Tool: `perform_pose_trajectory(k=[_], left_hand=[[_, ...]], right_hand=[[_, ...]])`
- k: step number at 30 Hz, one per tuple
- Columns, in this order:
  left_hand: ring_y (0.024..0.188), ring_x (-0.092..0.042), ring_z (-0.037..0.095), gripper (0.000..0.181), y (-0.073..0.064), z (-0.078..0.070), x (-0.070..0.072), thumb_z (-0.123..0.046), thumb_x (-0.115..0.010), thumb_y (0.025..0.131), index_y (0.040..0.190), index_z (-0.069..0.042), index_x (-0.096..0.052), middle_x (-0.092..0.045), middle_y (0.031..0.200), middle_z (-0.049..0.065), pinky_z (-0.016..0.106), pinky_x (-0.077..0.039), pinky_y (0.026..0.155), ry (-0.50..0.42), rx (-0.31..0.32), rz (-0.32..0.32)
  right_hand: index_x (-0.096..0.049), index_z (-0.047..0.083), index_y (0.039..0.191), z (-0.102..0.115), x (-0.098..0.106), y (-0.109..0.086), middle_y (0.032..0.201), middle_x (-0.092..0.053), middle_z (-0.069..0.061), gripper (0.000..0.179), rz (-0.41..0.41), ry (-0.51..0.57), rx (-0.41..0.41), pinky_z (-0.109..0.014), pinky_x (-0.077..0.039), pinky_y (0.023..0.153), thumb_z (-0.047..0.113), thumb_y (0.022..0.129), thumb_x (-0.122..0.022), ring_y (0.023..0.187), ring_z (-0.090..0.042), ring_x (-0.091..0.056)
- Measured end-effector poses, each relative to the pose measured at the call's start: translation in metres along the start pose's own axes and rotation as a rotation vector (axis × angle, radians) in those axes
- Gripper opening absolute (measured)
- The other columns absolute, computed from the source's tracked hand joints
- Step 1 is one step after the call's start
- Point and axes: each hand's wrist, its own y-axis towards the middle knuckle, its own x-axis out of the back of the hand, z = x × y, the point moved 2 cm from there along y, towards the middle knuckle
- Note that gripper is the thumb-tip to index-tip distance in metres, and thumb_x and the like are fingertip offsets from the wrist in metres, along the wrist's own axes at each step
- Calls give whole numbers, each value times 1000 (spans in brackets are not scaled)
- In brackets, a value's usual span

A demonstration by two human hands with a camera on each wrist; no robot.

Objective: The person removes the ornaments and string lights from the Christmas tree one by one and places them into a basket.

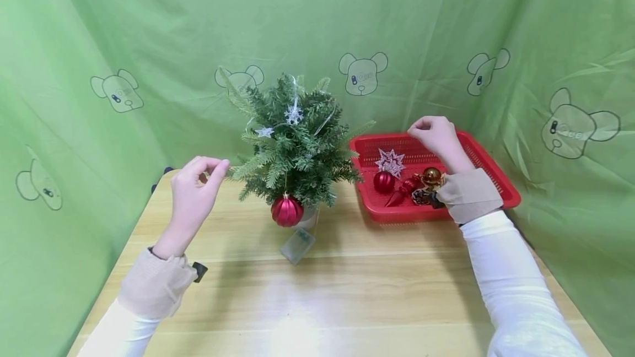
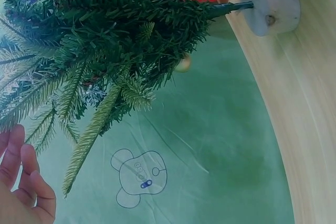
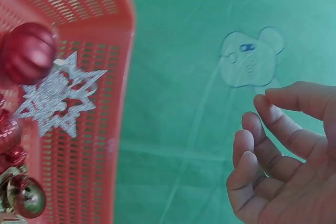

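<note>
A small artificial Christmas tree [image 1: 297, 153] stands on the table with a red ball ornament [image 1: 287, 211] hanging low at its front. Silver snowflakes [image 1: 294, 114] and a star [image 1: 265, 132] hang higher up. My left hand [image 1: 195, 194] is left of the tree, fingers loosely bent, thumb tip right beside a branch [image 2: 84, 145]; nothing shows in its grasp. Over the red basket [image 1: 397, 216] is my right hand [image 1: 436, 136], its thumb and index fingertips close together and nothing visible between them. Inside the basket lie a glittery silver snowflake [image 3: 60, 98], a red ball [image 1: 384, 182] and a gold ball [image 1: 431, 175].
A clear box [image 1: 298, 245], with a thin wire leading up, lies before the tree's round base [image 2: 270, 6]. Green curtains [image 1: 307, 15] printed with bear heads surround the wooden table [image 1: 387, 291]. More red ornaments [image 1: 404, 191] and a pine cone [image 1: 420, 196] lie in the basket.
</note>
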Motion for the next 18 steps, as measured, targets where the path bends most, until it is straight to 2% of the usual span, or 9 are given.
perform_pose_trajectory(k=[6, 18], left_hand=[[68, -49, -7, 13, 0, 0, 0, -11, -69, 90, 82, -1, -72, -70, 78, 13, 10, -40, 62, -5, -20, -18], [68, -49, -7, 12, 0, -3, 0, -11, -69, 90, 83, -1, -72, -70, 79, 14, 11, -41, 61, -9, -21, -24]], right_hand=[[-68, 1, 102, 20, 6, -9, 101, -69, -22, 24, -48, -4, 74, -30, -41, 69, 21, 92, -61, 73, -13, -53], [-69, 2, 101, 62, 12, -34, 96, -69, -20, 24, -57, 31, 153, -30, -41, 71, 24, 93, -62, 76, -14, -53]])
